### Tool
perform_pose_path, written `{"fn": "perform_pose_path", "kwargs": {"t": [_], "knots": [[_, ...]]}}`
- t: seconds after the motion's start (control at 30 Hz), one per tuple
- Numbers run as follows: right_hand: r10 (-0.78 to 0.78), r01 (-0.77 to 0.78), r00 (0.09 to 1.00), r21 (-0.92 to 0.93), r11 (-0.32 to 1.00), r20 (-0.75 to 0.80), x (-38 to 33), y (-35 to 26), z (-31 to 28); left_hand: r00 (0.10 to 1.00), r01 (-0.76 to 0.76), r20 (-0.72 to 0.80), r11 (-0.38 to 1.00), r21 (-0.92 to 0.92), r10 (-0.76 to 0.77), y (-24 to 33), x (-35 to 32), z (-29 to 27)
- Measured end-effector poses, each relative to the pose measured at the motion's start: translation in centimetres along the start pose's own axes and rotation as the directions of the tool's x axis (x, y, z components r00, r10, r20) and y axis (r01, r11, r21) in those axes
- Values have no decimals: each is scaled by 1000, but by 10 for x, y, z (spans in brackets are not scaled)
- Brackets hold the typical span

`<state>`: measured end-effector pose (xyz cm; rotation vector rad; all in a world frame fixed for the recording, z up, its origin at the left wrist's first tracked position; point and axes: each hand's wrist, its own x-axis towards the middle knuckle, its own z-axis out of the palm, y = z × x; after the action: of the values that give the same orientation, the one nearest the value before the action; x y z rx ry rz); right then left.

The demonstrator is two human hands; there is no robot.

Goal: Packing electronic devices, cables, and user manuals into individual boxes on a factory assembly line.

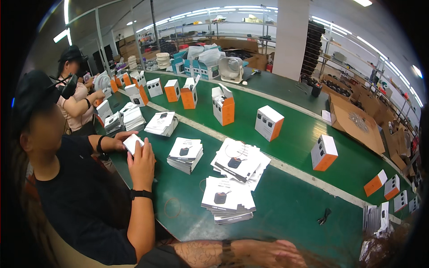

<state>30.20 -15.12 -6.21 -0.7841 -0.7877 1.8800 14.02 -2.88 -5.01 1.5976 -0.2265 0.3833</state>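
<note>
Green matting (286,210) is covered with booklet stacks (228,198) at twelve o'clock from the right hand (272,253), laid flat, fingers loosely spread, holding nothing, shelving (214,27) behind.

Glossy paper leaflets (227,196), matt green belt (286,210)

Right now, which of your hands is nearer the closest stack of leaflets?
Left. The left hand lies just short of the stack of leaflets; the right hand is unseen.
</note>
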Motion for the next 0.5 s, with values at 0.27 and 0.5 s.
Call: {"fn": "perform_pose_path", "kwargs": {"t": [0.27,0.5], "knots": [[-7,7,1000,-7,1000,12,2,2,-9,1000,-16,-17,999,33,16,8,4,-5],[9,-9,1000,20,1000,5,1,-16,15,1000,-22,-21,999,48,24,15,-8,2]]}}
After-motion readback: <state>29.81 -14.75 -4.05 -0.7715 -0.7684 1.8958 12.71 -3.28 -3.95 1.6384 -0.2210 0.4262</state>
